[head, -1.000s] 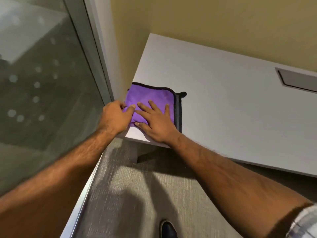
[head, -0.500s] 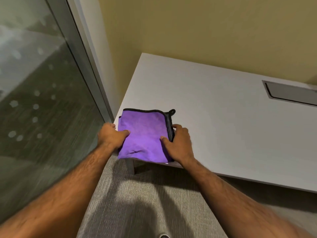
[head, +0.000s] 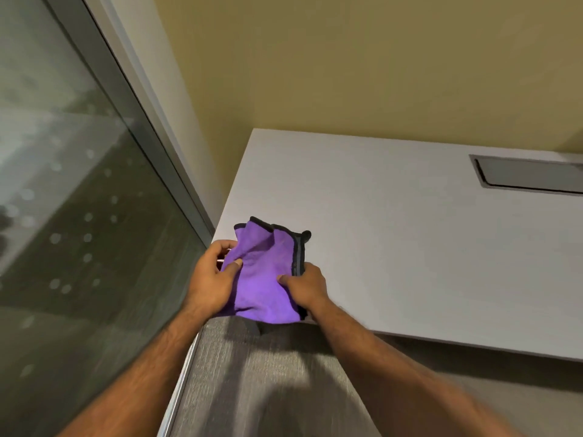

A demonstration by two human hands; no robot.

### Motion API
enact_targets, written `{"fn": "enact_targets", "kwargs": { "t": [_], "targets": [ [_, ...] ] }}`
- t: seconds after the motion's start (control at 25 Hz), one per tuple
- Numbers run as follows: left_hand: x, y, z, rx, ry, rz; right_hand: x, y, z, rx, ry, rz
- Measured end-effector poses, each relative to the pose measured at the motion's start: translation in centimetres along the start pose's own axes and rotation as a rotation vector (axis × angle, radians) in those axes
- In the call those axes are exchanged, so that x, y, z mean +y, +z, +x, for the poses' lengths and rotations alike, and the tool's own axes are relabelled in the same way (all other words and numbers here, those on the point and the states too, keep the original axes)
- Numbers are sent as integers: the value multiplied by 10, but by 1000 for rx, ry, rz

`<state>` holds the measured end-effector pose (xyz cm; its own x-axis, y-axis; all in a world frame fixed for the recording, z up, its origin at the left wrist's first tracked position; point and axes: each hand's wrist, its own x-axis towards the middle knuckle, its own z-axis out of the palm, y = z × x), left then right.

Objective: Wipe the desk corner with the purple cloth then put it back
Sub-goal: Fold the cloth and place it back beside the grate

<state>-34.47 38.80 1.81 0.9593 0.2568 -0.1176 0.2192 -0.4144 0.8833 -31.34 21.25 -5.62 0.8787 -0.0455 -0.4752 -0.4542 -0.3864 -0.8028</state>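
Both hands pinch the cloth (head: 265, 279) at the near corner of the tabletop (head: 410, 247), the left hand (head: 211, 285) gripping its left edge and the right hand (head: 304, 287) its right edge, apparently gathering it to begin wiping.

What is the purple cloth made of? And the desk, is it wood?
The purple cloth looks like soft, fuzzy microfibre: it crumples in folds and has a dark stitched edge. The desk looks smooth, matte and pale grey, probably laminate over board; no wood grain shows, so I can't be sure.
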Motion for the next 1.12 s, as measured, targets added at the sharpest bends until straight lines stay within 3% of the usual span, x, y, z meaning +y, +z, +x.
{"fn": "enact_targets", "kwargs": {
  "t": [0.4,0.6,0.8,0.96,1.12],
  "targets": [
    [137,-34,-18,-265,246,-100,-36,-67,-52,-296,-14,814],
    [167,-36,1,-342,232,-268,-70,-107,-48,-248,-118,789],
    [220,-12,32,-591,347,-249,-96,-149,-42,-355,-45,1107],
    [251,23,60,-723,379,-217,-87,-183,-39,-381,-35,1209],
    [266,68,86,-744,347,-203,-68,-229,-19,-206,-12,1254]
  ]
}}
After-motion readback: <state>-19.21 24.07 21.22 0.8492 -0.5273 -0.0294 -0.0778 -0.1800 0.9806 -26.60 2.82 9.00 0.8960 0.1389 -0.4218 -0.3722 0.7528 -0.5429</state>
